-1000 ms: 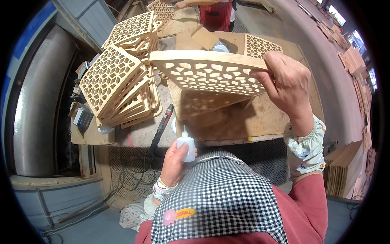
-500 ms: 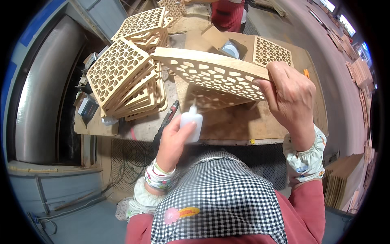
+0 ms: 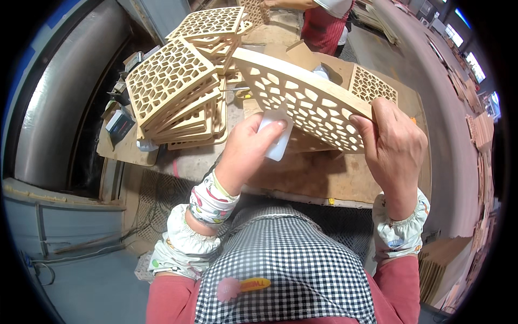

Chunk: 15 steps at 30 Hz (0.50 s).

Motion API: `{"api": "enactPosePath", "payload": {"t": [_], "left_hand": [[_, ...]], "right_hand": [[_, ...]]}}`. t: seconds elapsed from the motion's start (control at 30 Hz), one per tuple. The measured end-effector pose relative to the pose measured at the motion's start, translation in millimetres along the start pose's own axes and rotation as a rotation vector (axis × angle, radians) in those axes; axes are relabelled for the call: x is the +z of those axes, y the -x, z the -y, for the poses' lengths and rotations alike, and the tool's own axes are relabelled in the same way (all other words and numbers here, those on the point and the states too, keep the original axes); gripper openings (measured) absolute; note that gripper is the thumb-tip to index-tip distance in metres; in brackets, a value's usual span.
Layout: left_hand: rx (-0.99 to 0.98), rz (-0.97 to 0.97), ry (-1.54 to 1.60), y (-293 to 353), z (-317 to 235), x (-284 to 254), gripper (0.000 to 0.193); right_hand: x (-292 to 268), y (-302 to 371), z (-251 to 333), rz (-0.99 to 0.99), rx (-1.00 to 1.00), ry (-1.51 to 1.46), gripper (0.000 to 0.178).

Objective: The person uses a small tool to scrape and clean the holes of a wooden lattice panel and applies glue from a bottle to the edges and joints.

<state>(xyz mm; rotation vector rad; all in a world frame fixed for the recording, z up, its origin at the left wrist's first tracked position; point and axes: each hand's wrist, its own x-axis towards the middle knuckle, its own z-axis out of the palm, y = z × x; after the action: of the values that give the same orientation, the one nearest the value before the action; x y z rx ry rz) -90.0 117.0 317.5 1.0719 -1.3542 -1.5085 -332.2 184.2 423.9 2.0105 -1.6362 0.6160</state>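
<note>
My right hand [image 3: 396,137] pinches the right end of a pale wooden lattice panel [image 3: 318,110] and keeps it tilted above the table, its thick edge upward. Between the thumb and fingers of my left hand [image 3: 251,143] is a small white squeeze bottle [image 3: 278,141], held close against the panel's holed face. The bottle's nozzle is hidden from view. To the left of the panel rises a stack of similar lattice panels [image 3: 170,81], piled unevenly.
Another lattice panel [image 3: 372,85] lies at the table's far right, near an open cardboard box [image 3: 302,54]. Small boxes [image 3: 120,121] stand left of the stack. Across the table is a co-worker in a red apron [image 3: 326,27]. The table's front edge [image 3: 302,198] runs before me.
My left hand has raised the bottle up and to the right, from below the panel to its face. The panel now leans more upright, showing more of its holes.
</note>
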Motion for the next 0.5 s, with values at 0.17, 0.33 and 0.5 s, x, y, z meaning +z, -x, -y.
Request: {"api": "enactPosePath", "payload": {"t": [0.17, 0.33, 0.5], "left_hand": [[0.01, -0.023, -0.048, -2, -4, 3, 0.026], [-0.004, -0.038, 0.004, -5, -11, 6, 0.027], [-0.007, -0.035, -0.011, -6, -11, 8, 0.026]], "right_hand": [[0, -2, 2, 0.014, 0.016, -0.004, 0.033], [3, -4, 2, 0.008, 0.018, -0.007, 0.034], [3, -6, 2, 0.006, 0.014, 0.004, 0.034]]}}
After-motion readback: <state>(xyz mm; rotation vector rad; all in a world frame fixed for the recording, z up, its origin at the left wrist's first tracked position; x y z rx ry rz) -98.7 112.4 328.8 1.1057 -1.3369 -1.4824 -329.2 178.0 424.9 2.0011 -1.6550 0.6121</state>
